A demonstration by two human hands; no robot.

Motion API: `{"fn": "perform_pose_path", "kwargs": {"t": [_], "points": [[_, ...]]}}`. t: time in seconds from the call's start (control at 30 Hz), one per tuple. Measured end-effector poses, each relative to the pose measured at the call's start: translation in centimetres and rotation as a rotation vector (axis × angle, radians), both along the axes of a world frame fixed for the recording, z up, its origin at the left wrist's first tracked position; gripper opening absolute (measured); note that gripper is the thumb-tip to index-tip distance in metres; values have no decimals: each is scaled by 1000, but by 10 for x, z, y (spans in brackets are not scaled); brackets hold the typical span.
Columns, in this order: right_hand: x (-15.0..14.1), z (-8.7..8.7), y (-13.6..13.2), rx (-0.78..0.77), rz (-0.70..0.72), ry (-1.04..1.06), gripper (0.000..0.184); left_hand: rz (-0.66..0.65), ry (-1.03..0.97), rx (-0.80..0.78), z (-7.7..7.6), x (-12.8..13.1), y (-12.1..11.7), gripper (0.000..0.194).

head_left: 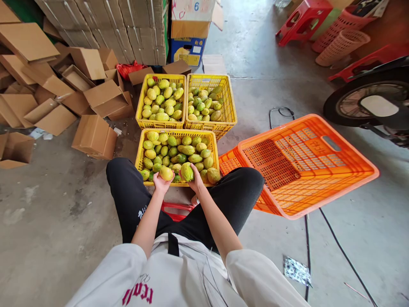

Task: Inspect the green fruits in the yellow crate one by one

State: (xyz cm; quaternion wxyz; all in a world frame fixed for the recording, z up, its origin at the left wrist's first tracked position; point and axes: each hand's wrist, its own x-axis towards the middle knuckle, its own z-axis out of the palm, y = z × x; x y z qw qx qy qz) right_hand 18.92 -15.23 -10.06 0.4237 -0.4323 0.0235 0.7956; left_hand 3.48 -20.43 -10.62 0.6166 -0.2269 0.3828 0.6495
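My left hand (162, 183) is closed round a small yellow papaya (166, 173). My right hand (196, 179) grips a greener, ridged papaya (187, 172). Both fruits are held side by side over the near edge of a yellow plastic crate (138, 158). That crate is filled with green and yellow papayas (186, 149) and stands just in front of my knees. Behind it, two more yellow crates hold similar fruit: the left crate (138, 104) is fuller, while the right crate (230, 100) shows bare mesh on its right side.
To my right an empty orange crate (319, 162) lies tilted on another orange crate (228, 161). Loose cardboard boxes (96, 135) are piled at left. A motorcycle wheel (354, 96), red stool (303, 21) and black cables (343, 251) are on the right.
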Motion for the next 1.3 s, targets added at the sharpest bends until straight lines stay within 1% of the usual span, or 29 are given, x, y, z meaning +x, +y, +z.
{"fn": "perform_pose_path", "kwargs": {"t": [0.1,0.23,0.33,0.43,0.53,0.7,0.77,0.9,1.0,1.1,1.2,1.3], "points": [[4,-1,2,-48,-20,26,16,22,11,30,-1,0,1,32],[7,-3,4,-72,-55,56,21,-43,37,-6,0,1,3,24],[7,-4,4,-79,-61,67,21,-46,30,-17,3,2,3,21],[6,-6,4,-67,-36,58,21,-47,13,-10,5,1,2,23],[6,-8,5,-48,-10,50,22,-87,15,11,5,2,1,24],[5,-6,6,-79,-47,69,24,-153,58,-24,0,4,0,17],[4,-5,6,-74,-72,66,23,-171,66,-17,-1,4,0,17],[4,-5,5,-58,-113,43,19,-155,60,29,-1,2,-1,25],[4,-6,5,-11,-93,48,14,-139,77,27,1,3,0,22],[6,-6,6,10,-52,42,10,-188,102,18,0,5,1,19],[7,-4,5,-12,-54,29,5,-252,116,-4,-2,5,2,18],[6,1,5,-43,-66,26,12,-294,116,-35,-5,4,2,21]]}}
